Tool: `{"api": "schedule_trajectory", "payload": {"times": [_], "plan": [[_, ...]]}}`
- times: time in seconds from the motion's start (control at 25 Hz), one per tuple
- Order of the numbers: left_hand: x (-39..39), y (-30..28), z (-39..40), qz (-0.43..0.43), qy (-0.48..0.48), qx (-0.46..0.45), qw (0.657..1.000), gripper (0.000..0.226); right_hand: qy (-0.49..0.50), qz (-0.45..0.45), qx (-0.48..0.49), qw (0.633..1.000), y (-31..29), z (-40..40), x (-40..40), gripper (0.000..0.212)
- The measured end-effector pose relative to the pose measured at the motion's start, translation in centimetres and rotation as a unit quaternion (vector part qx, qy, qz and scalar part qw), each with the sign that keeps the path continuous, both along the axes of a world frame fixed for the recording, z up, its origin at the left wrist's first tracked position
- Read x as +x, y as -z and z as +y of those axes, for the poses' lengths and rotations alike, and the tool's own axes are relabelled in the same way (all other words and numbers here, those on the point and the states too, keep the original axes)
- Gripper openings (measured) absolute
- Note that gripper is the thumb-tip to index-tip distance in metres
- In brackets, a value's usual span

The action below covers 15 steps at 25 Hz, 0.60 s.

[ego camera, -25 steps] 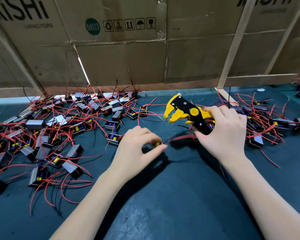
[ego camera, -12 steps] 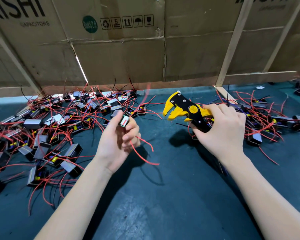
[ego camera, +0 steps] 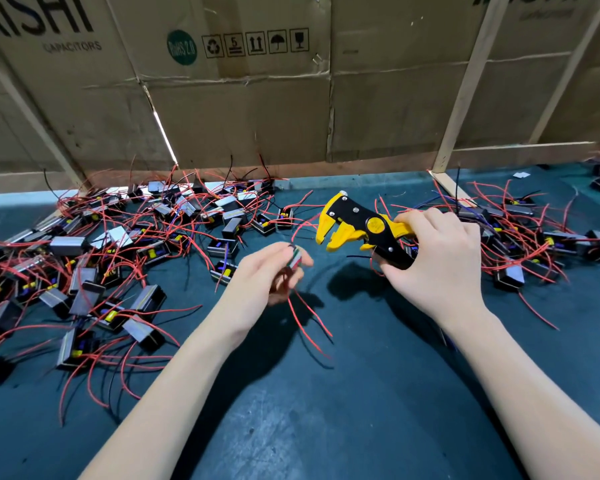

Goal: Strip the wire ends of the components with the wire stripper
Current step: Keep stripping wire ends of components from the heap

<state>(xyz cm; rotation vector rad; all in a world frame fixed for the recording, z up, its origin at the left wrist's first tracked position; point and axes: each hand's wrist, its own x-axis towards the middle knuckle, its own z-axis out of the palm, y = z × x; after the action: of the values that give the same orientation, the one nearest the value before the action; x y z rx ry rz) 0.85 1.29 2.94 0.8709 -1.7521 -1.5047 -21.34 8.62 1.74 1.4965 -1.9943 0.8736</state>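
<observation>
My right hand grips the handles of the yellow and black wire stripper, whose jaws gape open and point left. Just left of the jaws, my left hand pinches a small component, blurred by motion. Its thin red wires dangle below my fingers over the dark green table. The component and the stripper's jaws stay a short gap apart.
A big heap of black components with red wires covers the table's left side. A second heap lies behind my right hand. Cardboard sheets and wooden slats wall off the far edge.
My left hand picked a component off the table, lifted it, and then carried it right toward the stripper's jaws. My right hand kept the stripper nearly still.
</observation>
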Motion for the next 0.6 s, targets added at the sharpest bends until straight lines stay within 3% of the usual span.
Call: {"api": "schedule_trajectory", "payload": {"times": [0.08, 0.24, 0.32, 0.44, 0.6], "plan": [[0.37, 0.27, 0.19, 0.020, -0.009, -0.067, 0.998, 0.022, -0.005, -0.019, 0.009, 1.000, -0.20, 0.03, 0.25, 0.045], [0.19, 0.15, 0.26, 0.055, -0.061, -0.043, 0.996, 0.010, -0.004, -0.031, 0.024, 0.999, -0.33, 0.08, 0.31, 0.049], [0.34, 0.35, 0.07, 0.068, -0.087, -0.058, 0.992, 0.017, -0.002, -0.030, 0.026, 0.999, -0.34, 0.10, 0.28, 0.049], [0.79, 0.60, -0.22, 0.018, -0.090, -0.120, 0.988, 0.024, 0.002, -0.029, 0.028, 0.999, -0.37, 0.09, 0.26, 0.049], [0.83, 0.55, -0.18, 0.078, -0.035, -0.045, 0.995, 0.020, 0.009, -0.027, 0.029, 0.999, -0.34, 0.06, 0.12, 0.049]]}}
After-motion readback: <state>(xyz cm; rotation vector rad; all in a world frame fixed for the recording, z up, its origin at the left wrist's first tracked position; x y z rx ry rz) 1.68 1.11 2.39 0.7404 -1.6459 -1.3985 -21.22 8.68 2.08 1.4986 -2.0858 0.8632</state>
